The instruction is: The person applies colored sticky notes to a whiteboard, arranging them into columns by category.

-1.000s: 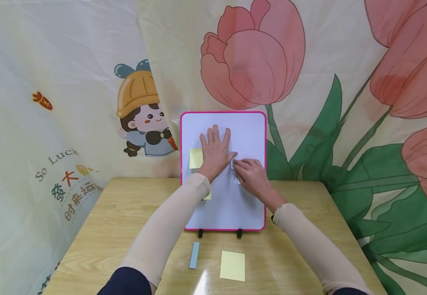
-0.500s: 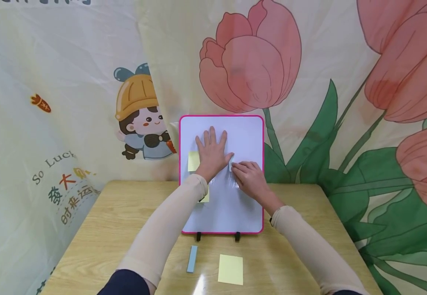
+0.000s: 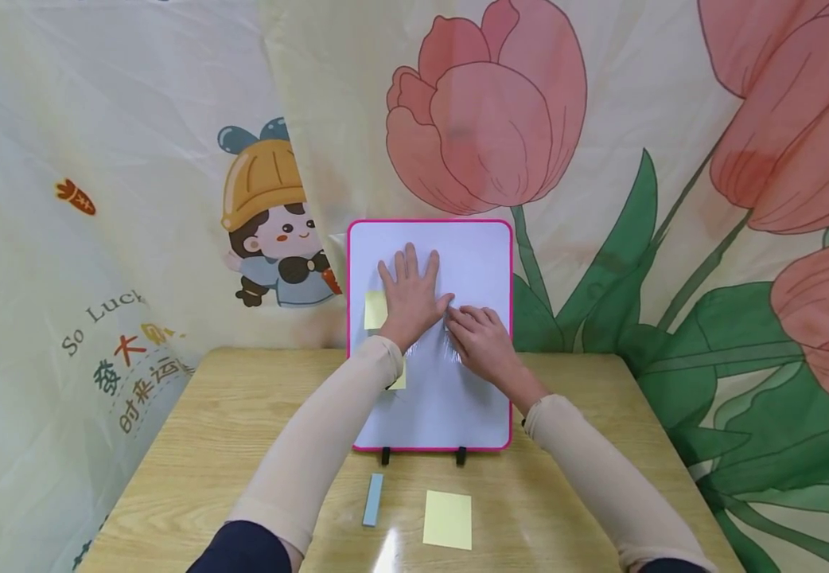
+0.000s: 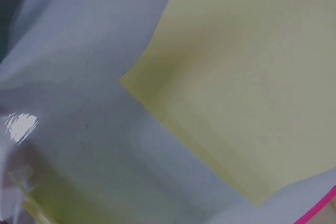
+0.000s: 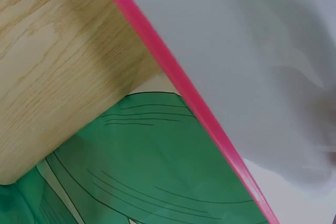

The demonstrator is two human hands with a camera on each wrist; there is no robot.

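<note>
A white board (image 3: 472, 414) with a pink rim stands upright on the table. Fingers spread, my left hand (image 3: 414, 301) rests against its upper middle. A yellow sticky note (image 3: 375, 310) shows beside that hand, partly covered by it; a second yellow note (image 3: 401, 377) peeks out below the left wrist. In the left wrist view, one yellow note (image 4: 236, 93) fills much of the frame. My right hand (image 3: 482, 338) touches the board right of the left thumb, fingers close together and fairly straight. Under its fingertips, the pale blue strip seen earlier is mostly hidden.
On the table (image 3: 243, 414) in front of the board lie a blue strip (image 3: 372, 500) and a larger yellow square note (image 3: 447, 520). Two black feet (image 3: 461, 456) hold the board's lower edge. A printed cloth (image 3: 601, 95) hangs behind.
My right fingertips have shifted slightly up over the pale blue strip, which showed more before. My left hand stays spread on the board. The head view has tilted a little.
</note>
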